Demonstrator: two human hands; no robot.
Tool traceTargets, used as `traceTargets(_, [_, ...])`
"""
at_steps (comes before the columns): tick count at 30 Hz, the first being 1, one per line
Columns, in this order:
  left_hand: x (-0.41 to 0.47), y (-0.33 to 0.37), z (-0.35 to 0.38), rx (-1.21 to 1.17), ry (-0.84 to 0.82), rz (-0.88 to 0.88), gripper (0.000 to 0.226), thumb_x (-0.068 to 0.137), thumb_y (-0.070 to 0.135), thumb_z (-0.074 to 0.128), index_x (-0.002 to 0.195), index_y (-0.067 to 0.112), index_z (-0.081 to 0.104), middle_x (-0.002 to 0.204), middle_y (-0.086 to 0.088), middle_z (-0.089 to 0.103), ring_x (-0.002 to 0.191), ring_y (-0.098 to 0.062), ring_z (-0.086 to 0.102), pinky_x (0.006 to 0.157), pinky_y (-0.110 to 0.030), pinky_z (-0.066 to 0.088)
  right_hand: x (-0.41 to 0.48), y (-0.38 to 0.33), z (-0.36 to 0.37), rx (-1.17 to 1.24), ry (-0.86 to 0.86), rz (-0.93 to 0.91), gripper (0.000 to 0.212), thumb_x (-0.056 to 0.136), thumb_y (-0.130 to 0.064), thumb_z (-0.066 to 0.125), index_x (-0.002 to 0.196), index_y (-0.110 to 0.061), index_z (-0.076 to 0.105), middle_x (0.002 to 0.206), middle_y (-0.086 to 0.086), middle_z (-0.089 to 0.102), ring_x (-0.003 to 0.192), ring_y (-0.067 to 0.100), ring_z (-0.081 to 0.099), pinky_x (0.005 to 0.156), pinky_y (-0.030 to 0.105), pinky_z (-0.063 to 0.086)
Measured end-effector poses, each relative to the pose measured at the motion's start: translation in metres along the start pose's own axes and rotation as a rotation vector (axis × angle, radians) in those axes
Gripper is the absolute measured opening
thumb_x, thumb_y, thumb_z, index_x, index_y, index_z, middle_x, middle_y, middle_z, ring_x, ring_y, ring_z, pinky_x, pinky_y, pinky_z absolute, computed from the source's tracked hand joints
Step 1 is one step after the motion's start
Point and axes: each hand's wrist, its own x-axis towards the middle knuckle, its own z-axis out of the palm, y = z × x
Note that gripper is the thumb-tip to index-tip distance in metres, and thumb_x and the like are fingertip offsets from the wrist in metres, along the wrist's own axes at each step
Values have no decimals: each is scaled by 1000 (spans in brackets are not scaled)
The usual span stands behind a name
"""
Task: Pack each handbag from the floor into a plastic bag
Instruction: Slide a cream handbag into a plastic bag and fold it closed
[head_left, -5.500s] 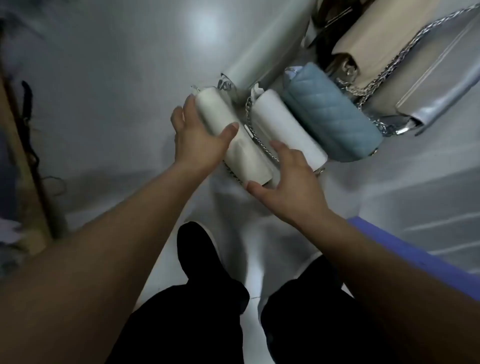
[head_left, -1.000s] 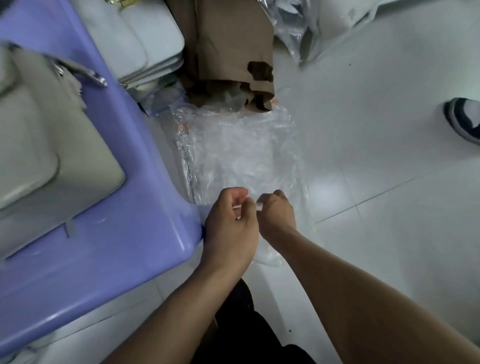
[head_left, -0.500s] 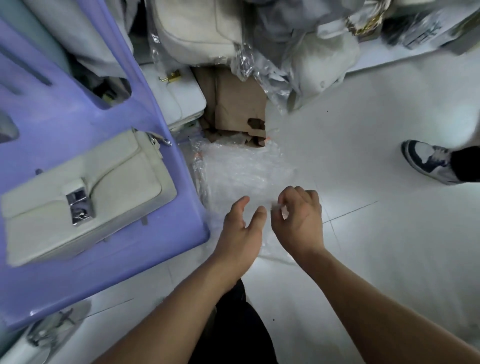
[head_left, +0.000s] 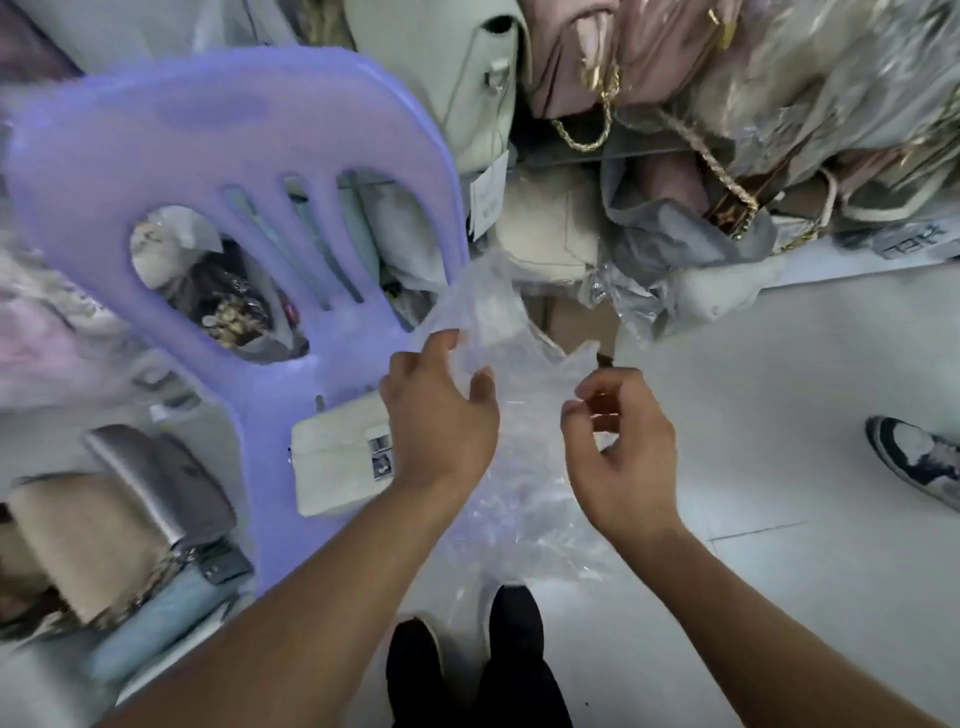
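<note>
Plastic bag: the clear crinkled plastic bag was lying flat on the pale tiled floor a second ago; it is now lifted off it and hangs between both hands in front of the lilac plastic chair.
Left hand: the left hand pinches the bag's upper left edge, thumb against fingers.
Right hand: the right hand holds the right edge in curled fingers, narrow, with film caught inside them.
Handbag: the cream rectangular handbag with a silver clasp lies on the chair seat, just left of the left wrist, not yet bagged.
Other bags: a silver, a beige and a pale blue quilted handbag lie on the floor at the lower left.
Meaning: with a bag in hand, the step now looks like spreading its mouth open; the mouth is not visibly open yet.
Progress: early, since several handbags appear unpacked.
Risk: thin film may cling shut.
</note>
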Motion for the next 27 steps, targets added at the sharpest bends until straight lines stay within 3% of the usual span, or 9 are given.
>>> traceTargets(2, [-2, -15, -26, 129, 25, 21, 39, 90, 35, 68, 128, 32, 59, 112, -6, 50, 112, -29, 46, 91, -21, 29, 15, -12, 18, -19, 41, 67, 19, 94, -28, 64, 108, -34, 52, 110, -7, 57, 98, 14, 62, 80, 28, 50])
traceTargets(4, [-4, -32, -56, 292, 52, 57, 40, 88, 35, 69, 127, 30, 61, 110, -6, 50, 108, -31, 44, 84, -19, 23, 23, -25, 40, 12, -100, 172, 20, 98, -34, 61, 115, -39, 53, 118, -9, 53, 107, 14, 60, 86, 25, 47])
traceTargets(9, [-5, -79, -130, 640, 41, -101, 37, 91, 48, 60, 124, 32, 65, 114, -3, 57, 108, -35, 44, 96, -36, 35, 11, -45, 102, -57, -595, 236, 21, 105, -26, 50, 122, -29, 62, 89, -13, 60, 66, 2, 57, 54, 9, 42])
traceTargets(12, [-9, -104, -157, 682, 42, -289, 36, 95, 57, 50, 120, 37, 66, 123, 3, 58, 117, -35, 41, 96, -43, 31, 4, -37, 131, -269, -681, 202, 32, 100, -26, 56, 132, -27, 58, 121, -2, 62, 92, 25, 68, 74, 33, 60])
traceTargets(14, [-15, -124, -166, 693, 37, -370, 32, 98, 53, 46, 118, 40, 66, 130, 10, 56, 123, -36, 37, 99, -45, 29, 2, -27, 144, -516, -724, 87, 47, 96, -29, 61, 142, -26, 51, 144, 7, 49, 120, 37, 58, 99, 47, 52])
traceTargets(17, [-23, -157, -168, 674, -49, -480, 31, 102, 46, 40, 123, 42, 63, 152, 15, 40, 141, -41, 23, 114, -52, 16, 4, -18, 158, -757, -815, -86, 52, 99, -33, 60, 148, -25, 47, 158, 9, 34, 143, 33, 30, 115, 39, 29])
traceTargets(21, [-29, -193, -155, 627, -114, -596, 31, 105, 43, 37, 116, 39, 66, 162, 5, 18, 146, -45, 5, 117, -61, 6, 19, -10, 175, -917, -886, -176, 49, 100, -44, 56, 147, -31, 49, 156, 5, 36, 139, 34, 30, 114, 42, 30])
traceTargets(23, [-34, -205, -148, 648, -56, -601, 26, 103, 39, 43, 104, 37, 69, 155, -1, 19, 143, -41, 8, 115, -60, 13, 30, -10, 183, -1034, -892, -238, 62, 94, -58, 58, 150, -35, 43, 157, 3, 32, 141, 35, 29, 115, 46, 27])
traceTargets(27, [-40, -230, -137, 592, 105, -514, 20, 100, 21, 51, 99, 25, 70, 113, -5, 44, 108, -33, 41, 90, -44, 33, 53, -8, 200, -1071, -1012, -276, 95, 83, -73, 62, 159, -37, 20, 163, 3, 31, 150, 30, 23, 121, 49, 21])
